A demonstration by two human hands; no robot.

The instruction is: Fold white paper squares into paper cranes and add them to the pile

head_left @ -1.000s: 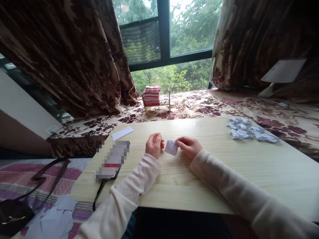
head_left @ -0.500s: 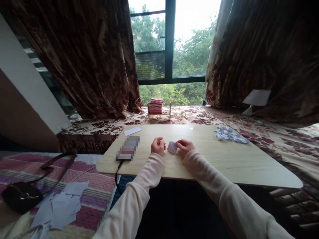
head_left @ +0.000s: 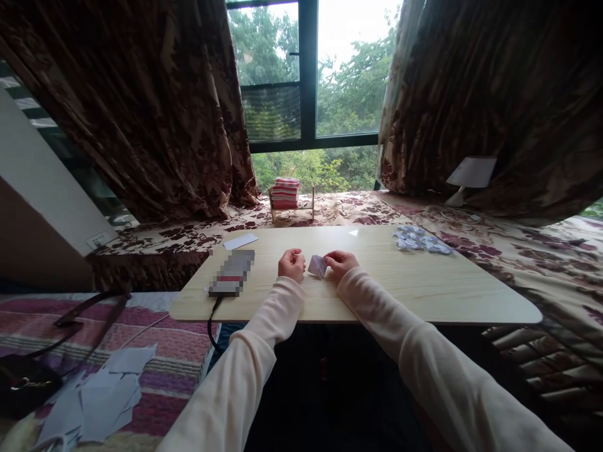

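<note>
while both forearms are resting on the pale desk (head_left: 424,295), the small folded paper (head_left: 318,265) is lying right between the hands. the right hand (head_left: 340,263) is pinching its right edge. the left hand (head_left: 292,263) is curling closed just beside its left corner, but i cannot tell if it is touching. both are equally near.

Worktop (head_left: 424,295), pale wood: being occupied at its far right by a heap of folded papers (head_left: 419,240), at its far left by a white slip (head_left: 240,241). Striped cloths (head_left: 285,192) being kept on the window ledge (head_left: 358,210); loose sheets (head_left: 103,389) being left on the bedspread (head_left: 179,342).
</note>
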